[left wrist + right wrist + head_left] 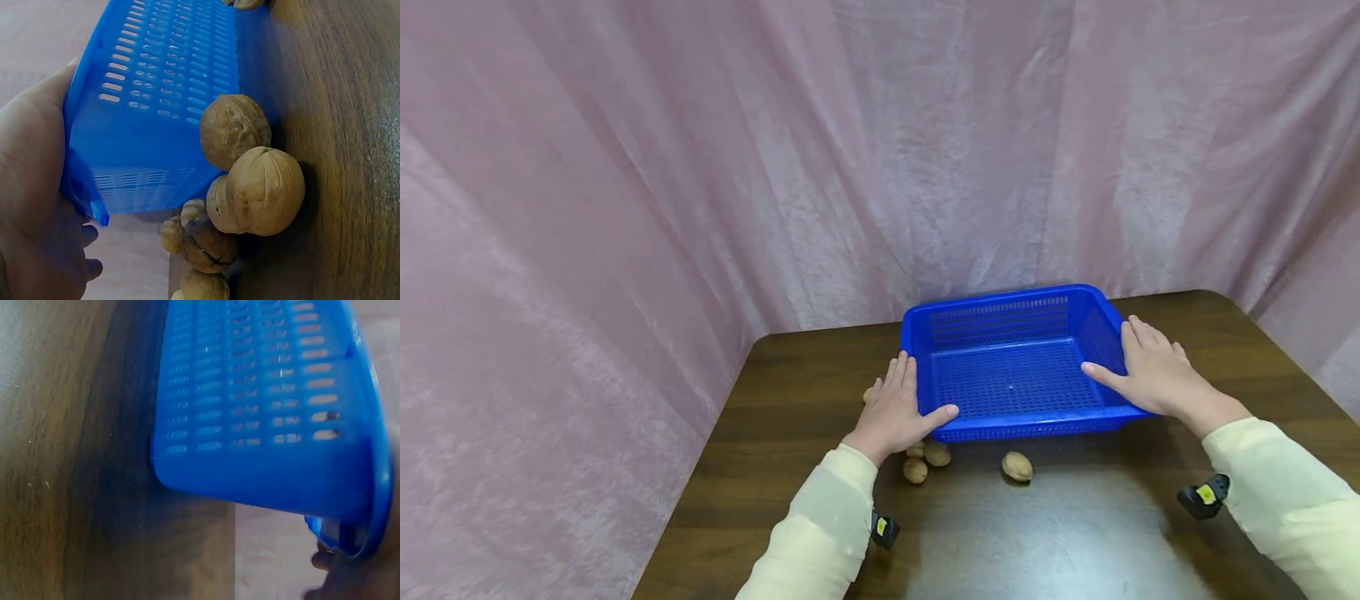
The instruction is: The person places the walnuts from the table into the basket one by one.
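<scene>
A blue plastic basket [1030, 418] with slotted walls stands towards the back of the table, and I see nothing inside it. My left hand [895, 412] holds its left rim, thumb over the near corner and fingers along the outside. At the opposite end my right hand [1157, 375] holds the right rim, thumb over the inner side. Several walnuts lie by the basket's left end; in the left wrist view one walnut [234, 128] sits close against the basket wall [150, 140]. A single walnut [1017, 467] lies in front of the basket.
The brown wooden table [790, 400] ends just behind the basket. Pink curtains [970, 150] hang beyond its far edge. More walnuts [209, 244] lie beneath and beside my left hand. Small black devices [884, 530] are worn at both wrists.
</scene>
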The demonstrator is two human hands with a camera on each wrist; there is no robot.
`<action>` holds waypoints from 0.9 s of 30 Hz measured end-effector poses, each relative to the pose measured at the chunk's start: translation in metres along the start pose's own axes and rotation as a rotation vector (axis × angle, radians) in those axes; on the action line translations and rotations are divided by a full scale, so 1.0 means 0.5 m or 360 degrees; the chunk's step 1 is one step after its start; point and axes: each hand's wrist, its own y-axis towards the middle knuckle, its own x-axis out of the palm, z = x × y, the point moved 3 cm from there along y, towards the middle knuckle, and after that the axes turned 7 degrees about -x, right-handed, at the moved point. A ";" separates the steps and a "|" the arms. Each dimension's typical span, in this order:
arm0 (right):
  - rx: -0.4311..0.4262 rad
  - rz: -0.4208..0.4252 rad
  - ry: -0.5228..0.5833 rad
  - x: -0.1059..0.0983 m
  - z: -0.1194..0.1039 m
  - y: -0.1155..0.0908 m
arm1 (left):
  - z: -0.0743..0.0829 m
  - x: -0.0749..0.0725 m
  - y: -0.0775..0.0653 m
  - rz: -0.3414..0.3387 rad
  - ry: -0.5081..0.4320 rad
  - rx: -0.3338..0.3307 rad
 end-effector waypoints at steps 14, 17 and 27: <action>-0.0047 -0.0021 0.0107 -0.006 0.006 0.007 | 0.011 -0.010 0.004 0.0068 -0.0041 -0.0004; -0.0034 -0.0034 0.0123 -0.005 0.018 -0.001 | 0.021 -0.005 0.001 0.0058 -0.0057 0.0011; -0.0033 -0.0056 0.0085 -0.004 0.029 -0.006 | 0.027 -0.003 0.000 0.0049 -0.0154 0.0012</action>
